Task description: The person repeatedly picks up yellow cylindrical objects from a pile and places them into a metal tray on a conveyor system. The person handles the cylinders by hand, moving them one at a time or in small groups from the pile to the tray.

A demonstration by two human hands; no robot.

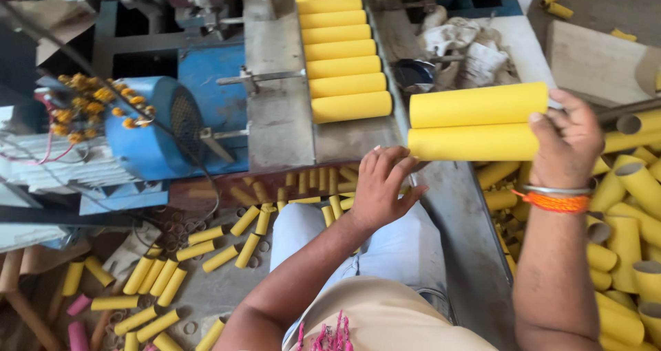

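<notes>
Your right hand [566, 141] grasps two long yellow cardboard tubes [475, 122] by their right ends, stacked and held level above the grey worktop [358, 141]. Your left hand [381, 186] is released, fingers [396, 160] spread, just below the tubes' free left ends. Risk: gripped at one end only, the pair could tilt or slip apart. Count: two tubes in hand; nine shorter tubes [337, 50] lined on the feed chute; one blue motor [155, 134]. Loose tubes on the floor [206, 289] number well over twenty.
</notes>
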